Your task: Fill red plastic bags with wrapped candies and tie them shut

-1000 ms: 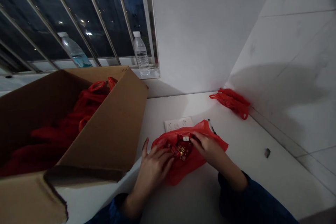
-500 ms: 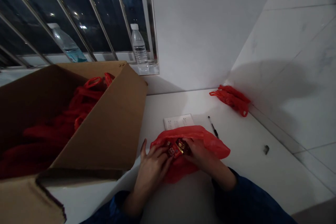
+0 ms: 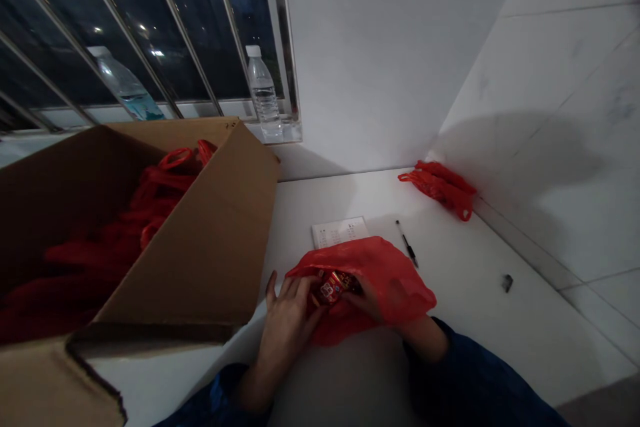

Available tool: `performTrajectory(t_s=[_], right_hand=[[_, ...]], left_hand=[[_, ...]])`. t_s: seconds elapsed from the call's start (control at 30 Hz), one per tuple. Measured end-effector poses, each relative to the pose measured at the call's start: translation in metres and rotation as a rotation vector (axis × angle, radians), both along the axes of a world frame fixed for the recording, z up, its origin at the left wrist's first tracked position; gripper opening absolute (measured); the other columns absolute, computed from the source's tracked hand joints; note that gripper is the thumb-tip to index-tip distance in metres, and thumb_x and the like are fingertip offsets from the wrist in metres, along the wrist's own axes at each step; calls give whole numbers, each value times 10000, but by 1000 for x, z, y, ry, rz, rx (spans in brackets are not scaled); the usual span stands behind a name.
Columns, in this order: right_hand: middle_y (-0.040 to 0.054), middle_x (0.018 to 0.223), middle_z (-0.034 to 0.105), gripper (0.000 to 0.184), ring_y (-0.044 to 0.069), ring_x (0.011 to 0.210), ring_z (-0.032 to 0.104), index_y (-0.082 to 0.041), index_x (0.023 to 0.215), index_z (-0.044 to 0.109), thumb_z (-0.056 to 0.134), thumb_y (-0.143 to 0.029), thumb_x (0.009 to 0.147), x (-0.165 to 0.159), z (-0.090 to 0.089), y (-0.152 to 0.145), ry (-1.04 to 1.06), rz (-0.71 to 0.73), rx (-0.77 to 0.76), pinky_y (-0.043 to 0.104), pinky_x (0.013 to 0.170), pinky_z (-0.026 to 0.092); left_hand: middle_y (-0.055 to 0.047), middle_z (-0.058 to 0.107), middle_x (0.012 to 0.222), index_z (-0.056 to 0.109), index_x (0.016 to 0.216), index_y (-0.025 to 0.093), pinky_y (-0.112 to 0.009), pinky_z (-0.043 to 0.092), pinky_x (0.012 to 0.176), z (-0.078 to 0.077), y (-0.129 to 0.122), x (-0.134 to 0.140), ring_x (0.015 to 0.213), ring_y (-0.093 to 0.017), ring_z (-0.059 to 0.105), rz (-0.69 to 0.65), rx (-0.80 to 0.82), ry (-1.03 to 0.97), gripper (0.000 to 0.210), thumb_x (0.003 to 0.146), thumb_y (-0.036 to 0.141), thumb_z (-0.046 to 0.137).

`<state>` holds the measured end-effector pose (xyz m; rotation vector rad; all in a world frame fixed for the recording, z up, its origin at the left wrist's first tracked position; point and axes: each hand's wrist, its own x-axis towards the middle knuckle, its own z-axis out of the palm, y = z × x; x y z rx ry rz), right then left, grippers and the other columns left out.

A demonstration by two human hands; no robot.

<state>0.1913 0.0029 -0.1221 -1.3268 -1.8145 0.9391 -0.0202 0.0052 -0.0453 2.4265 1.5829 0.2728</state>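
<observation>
A red plastic bag (image 3: 357,253) lies on the white table with its mouth open towards me. Inside it are small shiny red and gold wrapped packets (image 3: 330,288); their kind is too small to make out. My left hand (image 3: 287,317) grips the bag's left rim, one finger sticking out and the thumb beside the packets. My right hand (image 3: 369,301) reaches into the bag, its fingertips closed on a packet at the right. The bag's thin film covers part of that hand and wrist.
On the left stands a cardboard box (image 3: 235,233) of red bags (image 3: 163,180). Behind the bag lie a printed card (image 3: 340,230) and a pen (image 3: 407,245). More red bags (image 3: 443,190) rest by the right wall. Two bottles (image 3: 264,93) stand at the barred window.
My right hand has gone deeper into the bag, and the dark gold packet has shifted inside with it. The bag's film now covers more of that hand. My left hand stays at the rim.
</observation>
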Motion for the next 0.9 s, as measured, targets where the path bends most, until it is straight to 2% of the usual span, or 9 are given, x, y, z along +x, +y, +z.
performTrajectory(t_s=[0.13, 0.23, 0.3, 0.43, 0.57, 0.67, 0.77, 0.9], right_hand=[[48, 1251, 663, 348, 271, 1179, 615, -288, 1271, 557, 577, -293, 924, 1, 16, 4, 122, 80, 45, 447, 1075, 454], [36, 1095, 711, 200, 217, 1030, 665, -248, 1111, 635, 589, -314, 927, -1, 39, 9, 207, 181, 50, 380, 964, 525], [20, 998, 719, 159, 183, 956, 668, -235, 984, 667, 568, -354, 948, 0, 56, 9, 297, 232, 8, 332, 902, 537], [15, 904, 710, 216, 167, 851, 657, -218, 894, 673, 591, -415, 930, 3, 79, 5, 423, 114, -192, 284, 769, 530], [11, 842, 675, 239, 168, 807, 632, -210, 852, 658, 585, -426, 921, 5, 84, 3, 428, 79, -255, 288, 727, 500], [8, 814, 653, 268, 166, 800, 611, -206, 823, 648, 570, -442, 923, 5, 84, 4, 426, 93, -251, 290, 727, 484], [1, 841, 652, 271, 159, 824, 602, -213, 862, 658, 566, -459, 928, 6, 84, 5, 477, 126, -281, 281, 751, 476], [-2, 848, 651, 273, 147, 816, 596, -215, 874, 665, 567, -463, 934, 6, 83, 4, 516, 144, -297, 267, 755, 472]], left_hand=[[4, 699, 1123, 544, 1188, 284, -586, 127, 1170, 2, -1, -1, 1117, -234, 622, -40, 52, -80, 344, 888, 116, 559], [4, 702, 1123, 514, 1221, 281, -534, 126, 1171, 4, -2, -1, 1041, -189, 658, -80, 132, -168, 355, 931, 79, 481], [-3, 700, 1121, 496, 1247, 277, -488, 175, 1159, 6, -3, 0, 1006, -173, 667, -63, 190, -245, 345, 951, 101, 472], [-36, 691, 1089, 485, 1310, 254, -409, 355, 1033, 10, -7, 0, 1012, -203, 640, 77, 184, -410, 364, 951, 247, 545], [-40, 687, 928, 610, 1173, 218, -338, 435, 884, 14, -11, 2, 960, -218, 626, 149, 12, -566, 262, 950, 336, 540], [-14, 642, 861, 591, 1193, 214, -259, 463, 776, 19, -14, 6, 834, -164, 619, 194, -113, -769, 282, 950, 348, 547], [9, 594, 820, 570, 1199, 213, -203, 470, 722, 22, -16, 10, 767, -124, 593, 199, -163, -938, 284, 944, 338, 566], [10, 575, 811, 572, 1186, 205, -180, 471, 700, 22, -15, 11, 746, -111, 577, 185, -176, -986, 272, 945, 332, 570]])
